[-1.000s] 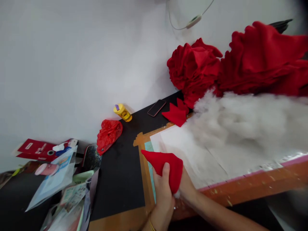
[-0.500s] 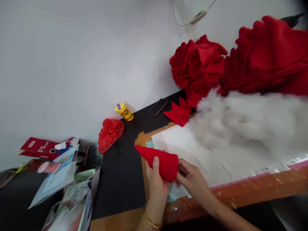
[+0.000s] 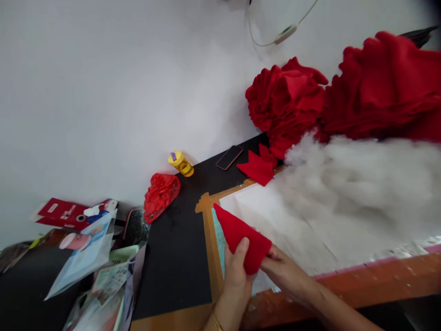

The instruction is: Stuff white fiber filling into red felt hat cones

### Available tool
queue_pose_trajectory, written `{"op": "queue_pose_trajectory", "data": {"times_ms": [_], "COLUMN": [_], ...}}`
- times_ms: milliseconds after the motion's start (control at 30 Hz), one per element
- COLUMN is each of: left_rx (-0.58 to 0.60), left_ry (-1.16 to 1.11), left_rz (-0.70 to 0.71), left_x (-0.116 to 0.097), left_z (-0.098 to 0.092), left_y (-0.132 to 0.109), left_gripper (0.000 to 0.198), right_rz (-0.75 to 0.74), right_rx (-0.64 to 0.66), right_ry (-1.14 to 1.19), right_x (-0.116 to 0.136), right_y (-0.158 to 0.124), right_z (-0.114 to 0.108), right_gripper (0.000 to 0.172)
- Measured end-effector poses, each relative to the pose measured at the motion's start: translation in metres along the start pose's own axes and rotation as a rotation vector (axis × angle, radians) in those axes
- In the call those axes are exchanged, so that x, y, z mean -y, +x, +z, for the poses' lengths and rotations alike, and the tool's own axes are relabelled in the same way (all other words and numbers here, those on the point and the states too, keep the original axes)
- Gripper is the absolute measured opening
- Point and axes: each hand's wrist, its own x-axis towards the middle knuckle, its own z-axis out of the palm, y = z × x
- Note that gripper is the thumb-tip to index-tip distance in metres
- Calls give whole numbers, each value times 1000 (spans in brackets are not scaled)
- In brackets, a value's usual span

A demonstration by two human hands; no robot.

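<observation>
A red felt cone [image 3: 245, 236], its tip pointing up and left, is held over the near left corner of the white work surface. My left hand [image 3: 234, 266] grips it from below, the thumb pressed on its front. At the cone's wide end is my right hand [image 3: 284, 266], fingers bent and partly hidden behind the felt edge; whether they hold the rim or reach inside cannot be made out. White stuffing [image 3: 358, 179] lies in a big fluffy heap to the right. Beyond the cone are a few pointed red felt pieces [image 3: 257, 169].
Big stacks of red felt [image 3: 287, 99] stand against the wall. A phone [image 3: 229, 157], a yellow-lidded jar [image 3: 182, 164] and a red plastic bag [image 3: 161, 195] sit on the black table [image 3: 179, 257]. Papers and a green basket [image 3: 124, 253] crowd the left. Brown tape [image 3: 372, 292] edges the work surface.
Both hands and the cone have shifted right and slightly down. The cone's tip has tilted more upward, its wide end looks flatter, and the right hand is closer against it.
</observation>
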Motion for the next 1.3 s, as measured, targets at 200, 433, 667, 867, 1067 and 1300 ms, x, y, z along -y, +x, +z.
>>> {"op": "queue_pose_trajectory", "data": {"times_ms": [200, 433, 667, 867, 1067, 1300], "left_rx": [61, 304, 14, -192, -177, -69], "left_ry": [140, 192, 5, -238, -377, -249], "left_rz": [-15, -44, 238, -38, -84, -73], "left_x": [2, -5, -28, -48, -47, -14], "left_z": [-8, -25, -18, -7, -7, 9], "left_y": [1, 1, -1, 4, 12, -3], "left_gripper": [47, 61, 76, 27, 28, 34], "right_rz": [-51, -192, -670, -980, -730, -408], "right_rx": [108, 33, -53, -22, -333, -214], "right_ry": [-284, -402, -894, -1137, -873, -590], "right_x": [17, 11, -12, -14, -22, -24], "right_y": [-4, -6, 11, 10, -9, 3], "right_z": [-8, -9, 2, 9, -7, 5], "right_gripper": [32, 30, 23, 29, 30, 25]}}
